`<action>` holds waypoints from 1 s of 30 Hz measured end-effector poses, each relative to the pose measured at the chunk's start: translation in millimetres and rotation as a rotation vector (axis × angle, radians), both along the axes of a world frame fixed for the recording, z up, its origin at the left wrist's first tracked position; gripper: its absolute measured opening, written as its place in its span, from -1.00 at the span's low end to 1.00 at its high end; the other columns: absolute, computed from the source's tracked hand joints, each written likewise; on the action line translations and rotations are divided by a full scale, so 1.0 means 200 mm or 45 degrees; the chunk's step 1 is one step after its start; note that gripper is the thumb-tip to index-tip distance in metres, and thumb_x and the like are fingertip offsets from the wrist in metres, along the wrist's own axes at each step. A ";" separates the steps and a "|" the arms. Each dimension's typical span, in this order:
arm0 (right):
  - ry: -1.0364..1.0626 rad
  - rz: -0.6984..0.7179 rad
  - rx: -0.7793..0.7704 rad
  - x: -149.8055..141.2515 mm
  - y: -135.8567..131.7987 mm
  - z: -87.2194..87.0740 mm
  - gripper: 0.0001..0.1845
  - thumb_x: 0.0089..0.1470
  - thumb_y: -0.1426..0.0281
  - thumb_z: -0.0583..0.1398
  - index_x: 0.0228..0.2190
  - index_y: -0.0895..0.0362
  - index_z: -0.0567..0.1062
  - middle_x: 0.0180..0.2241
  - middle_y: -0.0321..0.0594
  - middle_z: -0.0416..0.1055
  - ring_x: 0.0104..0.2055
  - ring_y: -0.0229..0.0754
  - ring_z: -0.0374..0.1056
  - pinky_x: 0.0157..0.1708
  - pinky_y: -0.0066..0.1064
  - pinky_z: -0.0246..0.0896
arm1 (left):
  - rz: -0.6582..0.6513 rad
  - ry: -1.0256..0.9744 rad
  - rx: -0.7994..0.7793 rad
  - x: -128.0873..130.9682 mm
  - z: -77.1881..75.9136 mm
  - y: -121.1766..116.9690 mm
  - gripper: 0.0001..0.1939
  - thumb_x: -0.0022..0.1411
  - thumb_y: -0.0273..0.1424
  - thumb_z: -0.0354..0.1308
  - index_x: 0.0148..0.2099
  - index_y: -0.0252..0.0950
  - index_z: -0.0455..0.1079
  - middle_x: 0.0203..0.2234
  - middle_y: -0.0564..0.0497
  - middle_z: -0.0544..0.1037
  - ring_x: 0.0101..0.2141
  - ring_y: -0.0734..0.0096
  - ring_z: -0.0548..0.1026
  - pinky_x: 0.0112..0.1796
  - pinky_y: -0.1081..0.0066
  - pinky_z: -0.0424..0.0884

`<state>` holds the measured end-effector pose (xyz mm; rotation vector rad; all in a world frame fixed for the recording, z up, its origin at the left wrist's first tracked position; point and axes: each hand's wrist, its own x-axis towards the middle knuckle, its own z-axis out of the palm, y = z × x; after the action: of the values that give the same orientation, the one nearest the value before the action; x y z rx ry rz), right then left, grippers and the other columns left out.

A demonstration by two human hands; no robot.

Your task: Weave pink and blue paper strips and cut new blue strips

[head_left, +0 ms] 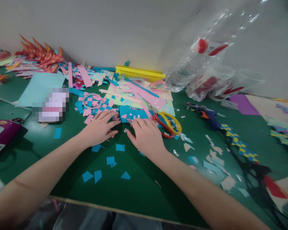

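My left hand (101,128) rests over a pile of pink and blue paper scraps, palm down, fingers apart and thumb out. Beside it, my right hand (147,135) lies palm down at the near edge of a blue paper piece (134,111) sprinkled with small pale bits; its thumb stands away from the fingers. Neither hand shows anything held. Scissors (169,123) with one yellow and one red handle lie just right of my right hand, blades pointing away. A clear ring (92,101) sits on the pink and blue woven strips beyond my left hand.
Blue paper squares (120,147) and pale scraps (216,158) are scattered on the green table (134,198). A phone (53,105), light blue sheet (42,86) and purple device (2,135) stand left. A yellow strip holder (140,74), plastic bottle (199,60) and cups (237,83) are behind.
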<state>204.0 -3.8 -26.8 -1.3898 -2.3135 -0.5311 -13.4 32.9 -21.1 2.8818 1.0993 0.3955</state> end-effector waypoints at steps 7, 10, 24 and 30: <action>-0.042 0.008 0.000 -0.01 -0.01 0.00 -0.71 0.22 0.32 0.06 -0.21 0.19 0.52 -0.06 -0.02 0.47 -0.23 -0.04 0.37 0.03 -0.03 0.08 | 0.003 0.022 0.039 0.00 0.01 0.00 -0.63 0.37 -0.25 -0.03 0.15 -0.24 0.30 0.19 -0.18 0.24 0.23 0.06 0.11 0.15 0.02 0.13; 0.010 0.022 0.002 0.00 -0.01 0.00 -0.66 0.22 0.32 0.06 -0.08 0.22 0.48 -0.03 -0.01 0.46 -0.12 0.02 0.37 0.16 0.08 -0.06 | 0.007 -0.034 0.093 0.00 0.03 0.00 -0.63 0.36 -0.26 -0.01 0.16 -0.23 0.28 0.18 -0.14 0.27 0.20 0.10 0.16 0.16 0.05 0.13; 0.139 0.320 -0.012 -0.01 -0.01 0.03 -0.46 0.20 0.44 0.01 0.20 0.24 0.19 0.22 -0.06 0.23 0.22 -0.01 0.18 0.25 -0.06 -0.02 | 0.212 -0.424 0.144 0.00 0.07 -0.01 -0.62 0.31 -0.43 0.01 0.16 -0.27 0.19 -0.06 -0.11 0.49 -0.01 0.20 0.42 0.04 0.11 0.28; 0.069 0.534 -0.062 -0.01 -0.03 0.04 -0.46 0.18 0.48 0.00 0.20 0.22 0.21 0.21 -0.10 0.24 0.25 -0.09 0.14 0.29 -0.12 -0.05 | 0.231 -0.480 0.203 -0.04 0.10 -0.01 -0.63 0.30 -0.37 0.02 0.15 -0.17 0.24 -0.23 -0.01 0.58 -0.17 0.28 0.52 0.09 0.09 0.23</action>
<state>202.4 -9.2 -18.3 -0.8828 -2.4881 -0.3053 -20.9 31.3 -0.8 2.6731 1.3064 1.0276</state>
